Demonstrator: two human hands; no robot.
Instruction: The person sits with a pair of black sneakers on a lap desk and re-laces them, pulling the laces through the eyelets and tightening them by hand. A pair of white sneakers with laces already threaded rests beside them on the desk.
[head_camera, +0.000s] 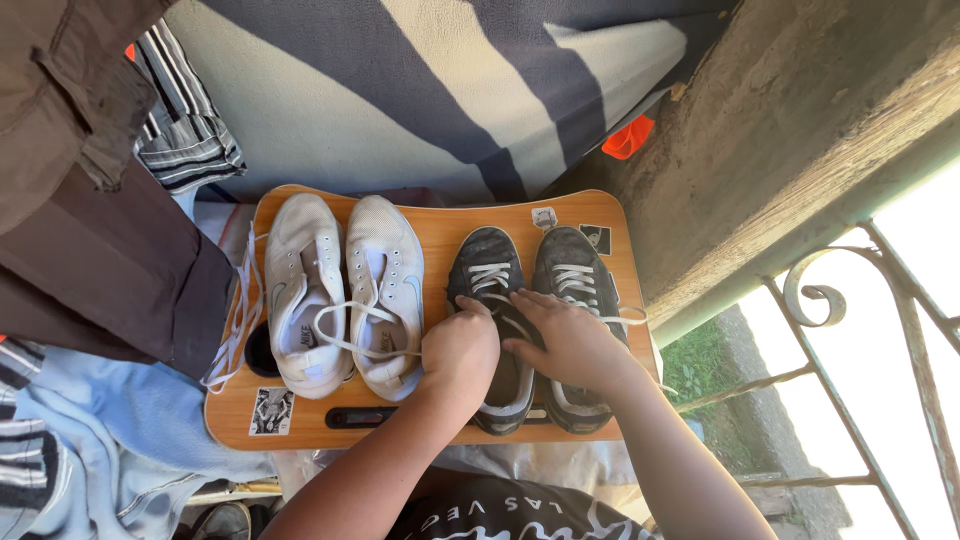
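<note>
Pair of white sneakers (340, 290) side by side on left half of wooden tray (440, 235), loose white laces (232, 320) trailing off its left edge; striped blanket (430, 80) behind; blue towel (110, 430) lower left; metal railing (880, 330) at right

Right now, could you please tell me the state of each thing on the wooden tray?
White shoes: side by side, laces loose.
Black shoes: side by side, laces loose.
Left hand: closed on a black shoe's lace.
Right hand: resting on the black shoes.
Wooden tray: flat.
</note>
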